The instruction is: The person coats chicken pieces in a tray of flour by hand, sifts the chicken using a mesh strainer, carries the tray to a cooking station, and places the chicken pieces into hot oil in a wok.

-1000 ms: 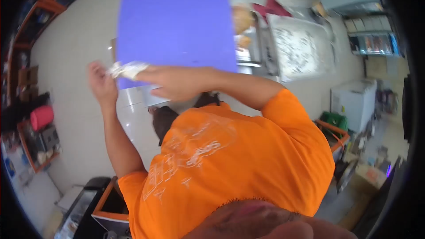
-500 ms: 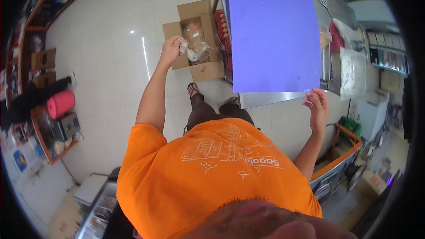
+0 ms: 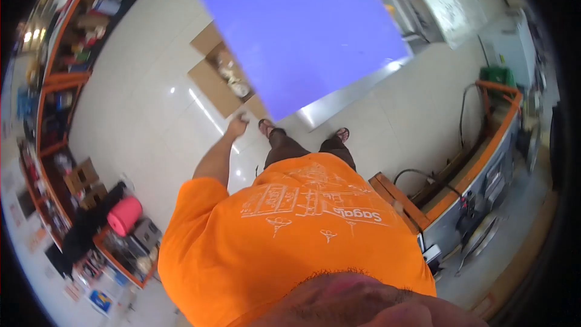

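My left hand (image 3: pixel 238 125) hangs low beside the near flap of an open cardboard box (image 3: pixel 213 89). Its fingers are small and smeared, and I see no object in them. Inside the box lies crumpled whitish plastic (image 3: pixel 239 88) among other clear wrapping. A large flat purple surface (image 3: pixel 308 30) covers the box's right side from view. Below its near edge shows a shiny metal surface (image 3: pixel 339 98). My right hand is out of sight, with that arm hidden behind the orange shirt (image 3: pixel 315 218).
Pale tiled floor (image 3: pixel 145 109) stretches to the left. Orange-framed shelves (image 3: pixel 66 79) line the far left, with a pink roll (image 3: pixel 125 215) near them. To the right stands an orange-edged counter (image 3: pixel 478 175) with a cable. A green crate (image 3: pixel 497 76) sits behind it.
My left hand has come back towards me, away from the box's opening, and no longer holds the crumpled plastic. My right hand has left the purple surface's corner. The view has turned.
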Demonstrator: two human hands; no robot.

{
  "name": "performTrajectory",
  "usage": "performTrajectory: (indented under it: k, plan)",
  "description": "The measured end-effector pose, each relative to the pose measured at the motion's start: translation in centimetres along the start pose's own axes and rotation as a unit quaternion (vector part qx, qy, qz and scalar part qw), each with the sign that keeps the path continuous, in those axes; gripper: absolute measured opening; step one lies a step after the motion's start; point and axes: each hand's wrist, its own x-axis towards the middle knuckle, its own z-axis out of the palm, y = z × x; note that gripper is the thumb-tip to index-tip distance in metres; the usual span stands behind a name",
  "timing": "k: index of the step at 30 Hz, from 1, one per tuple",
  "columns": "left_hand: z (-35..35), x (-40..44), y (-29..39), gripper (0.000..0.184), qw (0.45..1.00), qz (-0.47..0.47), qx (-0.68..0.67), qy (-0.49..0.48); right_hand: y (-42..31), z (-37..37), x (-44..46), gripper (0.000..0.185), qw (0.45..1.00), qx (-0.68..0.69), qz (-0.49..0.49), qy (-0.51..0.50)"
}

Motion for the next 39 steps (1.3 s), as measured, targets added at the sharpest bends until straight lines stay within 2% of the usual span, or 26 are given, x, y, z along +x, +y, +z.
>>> performTrajectory:
  k: [1, 3, 6, 7, 8, 10, 12, 16, 20, 23, 25, 26, 27, 29, 31, 32, 33, 34, 35, 36, 37, 39]
  plan:
    - [1.8, -2.2, 1.2, 0.058, 0.999, 0.017, 0.049, -0.010, 1.6, 0.3, 0.5, 0.014, 1.000, 0.012, 0.012, -0.020]
    - [5.7, -4.7, 1.9, 0.057, 0.992, -0.014, 0.097, -0.084, 2.4, 0.7, 2.1, 0.014, 0.997, 0.061, 0.003, -0.054]
    - [11.0, -6.4, 5.6, 0.054, 0.953, -0.083, 0.167, -0.241, -0.7, -0.6, 6.8, 0.015, 0.980, 0.162, -0.053, -0.099]
    - [12.1, -6.9, 9.8, 0.052, 0.938, -0.155, 0.150, -0.270, -2.5, -1.9, 8.8, 0.016, 0.971, 0.198, -0.078, -0.113]
    - [14.6, -6.7, 11.5, 0.052, 0.939, -0.105, 0.182, -0.271, -4.9, -3.9, 10.6, 0.016, 0.960, 0.232, -0.105, -0.121]
    - [17.9, -4.8, 13.9, 0.053, 0.930, 0.000, 0.254, -0.265, -11.5, -8.1, 12.5, 0.017, 0.959, 0.229, -0.141, -0.084]
    - [21.7, -5.2, 20.6, 0.049, 0.903, 0.036, 0.360, -0.230, -19.3, -13.7, 13.9, 0.021, 0.980, 0.120, -0.159, 0.003]
    - [25.8, -1.0, 32.8, 0.049, 0.924, 0.016, 0.307, -0.229, -37.4, -23.1, 16.1, 0.027, 0.951, 0.100, -0.292, 0.025]
    - [31.4, 7.7, 46.3, 0.048, 0.924, 0.024, 0.292, -0.245, -54.5, -29.1, 18.1, 0.028, 0.896, 0.149, -0.419, -0.011]
    - [36.7, 16.8, 57.1, 0.048, 0.912, 0.049, 0.300, -0.274, -63.5, -32.0, 22.8, 0.023, 0.892, 0.150, -0.426, -0.018]
    - [40.1, 22.5, 64.8, 0.047, 0.904, 0.062, 0.305, -0.293, -66.1, -33.4, 27.7, 0.013, 0.891, 0.112, -0.440, 0.028]
    - [41.6, 25.2, 68.8, 0.047, 0.901, 0.069, 0.308, -0.297, -66.1, -34.8, 29.0, 0.013, 0.903, 0.052, -0.423, 0.043]
    - [43.2, 27.6, 73.2, 0.047, 0.902, 0.078, 0.305, -0.297, -64.9, -35.4, 34.3, 0.014, 0.900, 0.008, -0.429, 0.080]
    - [46.3, 32.2, 82.5, 0.047, 0.906, 0.098, 0.289, -0.292, -61.4, -38.7, 38.1, 0.017, 0.948, 0.017, -0.318, 0.004]
    - [50.0, 36.5, 92.6, 0.046, 0.913, 0.131, 0.260, -0.285, -56.9, -41.4, 42.5, 0.023, 0.969, -0.067, -0.239, 0.018]
    - [52.4, 38.6, 97.6, 0.046, 0.917, 0.149, 0.240, -0.281, -52.1, -42.3, 49.8, 0.025, 0.949, -0.199, -0.240, -0.037]
    - [55.0, 40.6, 102.4, 0.046, 0.920, 0.164, 0.221, -0.278, -47.8, -43.0, 55.4, 0.026, 0.799, -0.439, -0.409, 0.049]
    - [57.6, 42.5, 106.9, 0.046, 0.923, 0.177, 0.205, -0.274, -46.6, -44.3, 56.7, 0.031, 0.756, -0.524, -0.391, 0.019]
    - [60.4, 44.4, 111.2, 0.046, 0.926, 0.187, 0.189, -0.269, -48.3, -46.2, 55.5, 0.033, 0.941, -0.267, -0.200, -0.061]
    - [63.0, 46.2, 114.9, 0.046, 0.927, 0.194, 0.179, -0.267, -49.7, -47.3, 54.7, 0.036, 0.990, 0.038, 0.007, -0.134]
    - [65.8, 48.0, 118.5, 0.046, 0.929, 0.197, 0.170, -0.262, -51.3, -48.8, 54.3, 0.034, 0.982, 0.111, 0.075, -0.134]
    - [69.5, 51.0, 123.6, 0.045, 0.932, 0.186, 0.173, -0.258, -57.0, -52.3, 56.2, 0.032, 0.990, 0.057, 0.035, -0.128]
